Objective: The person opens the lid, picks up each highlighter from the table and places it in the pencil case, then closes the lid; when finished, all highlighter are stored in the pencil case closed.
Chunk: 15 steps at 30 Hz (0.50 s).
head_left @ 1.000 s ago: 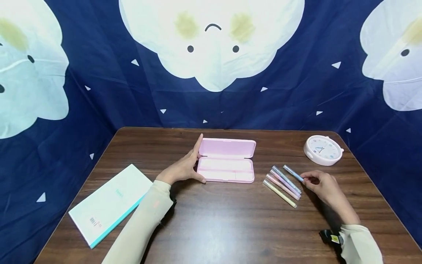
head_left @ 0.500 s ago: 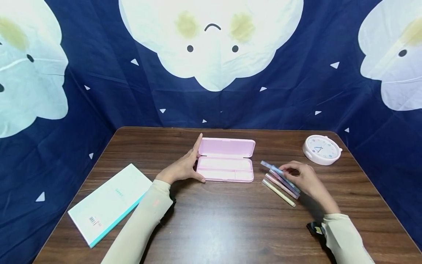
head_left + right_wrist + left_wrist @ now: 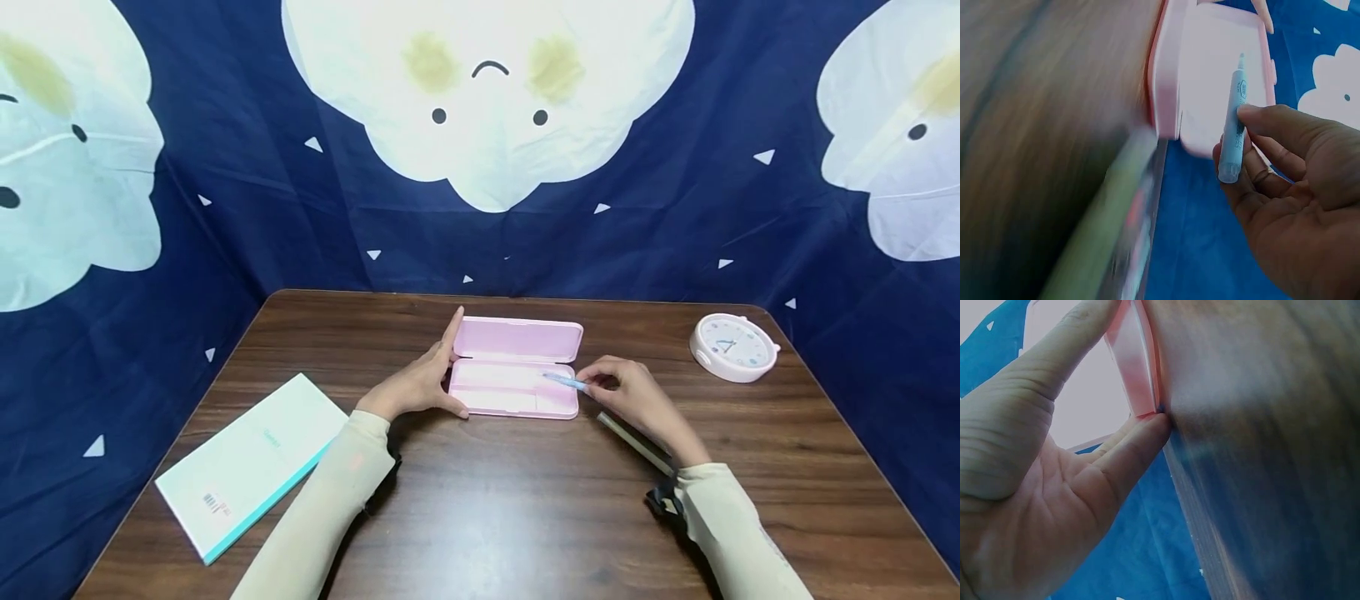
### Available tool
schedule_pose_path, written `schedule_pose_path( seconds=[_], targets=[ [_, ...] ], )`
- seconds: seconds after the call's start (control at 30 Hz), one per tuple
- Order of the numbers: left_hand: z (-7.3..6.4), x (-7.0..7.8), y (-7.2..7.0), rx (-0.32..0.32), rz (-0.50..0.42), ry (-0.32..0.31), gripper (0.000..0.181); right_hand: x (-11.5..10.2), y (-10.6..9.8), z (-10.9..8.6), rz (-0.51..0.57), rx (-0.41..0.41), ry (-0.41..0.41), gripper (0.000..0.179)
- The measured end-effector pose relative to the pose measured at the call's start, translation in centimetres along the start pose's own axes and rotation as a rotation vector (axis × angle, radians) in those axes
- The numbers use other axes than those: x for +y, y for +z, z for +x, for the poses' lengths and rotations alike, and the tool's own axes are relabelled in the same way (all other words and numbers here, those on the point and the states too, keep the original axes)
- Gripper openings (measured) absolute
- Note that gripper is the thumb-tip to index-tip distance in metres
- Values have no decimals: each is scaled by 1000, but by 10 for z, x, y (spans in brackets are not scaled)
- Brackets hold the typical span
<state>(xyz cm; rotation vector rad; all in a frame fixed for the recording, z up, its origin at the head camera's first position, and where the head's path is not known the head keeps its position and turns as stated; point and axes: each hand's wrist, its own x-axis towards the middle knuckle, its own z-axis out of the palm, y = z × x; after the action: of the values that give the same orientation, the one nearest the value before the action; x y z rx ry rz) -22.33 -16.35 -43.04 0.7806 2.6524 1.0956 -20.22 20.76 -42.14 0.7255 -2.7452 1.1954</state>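
An open pink pencil case [image 3: 513, 400] lies mid-table, its lid [image 3: 517, 340] folded back. My left hand [image 3: 411, 385] holds its left end, thumb at the front corner and fingers along the side; the left wrist view shows thumb and fingers around the pink edge [image 3: 1138, 369]. Between thumb and fingers of my right hand [image 3: 637, 396] is a light blue marker pen [image 3: 1233, 128], whose far end reaches over the right part of the case. Under the right wrist lies a yellow pen [image 3: 636, 444]; the other pens are hidden by that hand in the head view.
A white box-like book with a turquoise edge [image 3: 255, 467] lies at the left. At the back right stands a round white clock [image 3: 735, 346]. A blue cloth with clouds [image 3: 510, 250] hangs behind the wooden table [image 3: 480, 517].
My right hand has carried the blue marker pen leftward from beside the other pens to over the pencil case. The left hand has stayed at the case.
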Motion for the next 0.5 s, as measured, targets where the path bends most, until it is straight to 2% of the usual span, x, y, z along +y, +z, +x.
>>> schedule_pose_path(
  seconds=[0.27,0.5],
  targets=[
    [-1,2,-1,-8,-27,-36,161,-17,29,33,32,-41,-28,11],
    [-2,4,1,-17,-44,-48,161,-27,49,50,99,-73,-41,11]
  ],
)
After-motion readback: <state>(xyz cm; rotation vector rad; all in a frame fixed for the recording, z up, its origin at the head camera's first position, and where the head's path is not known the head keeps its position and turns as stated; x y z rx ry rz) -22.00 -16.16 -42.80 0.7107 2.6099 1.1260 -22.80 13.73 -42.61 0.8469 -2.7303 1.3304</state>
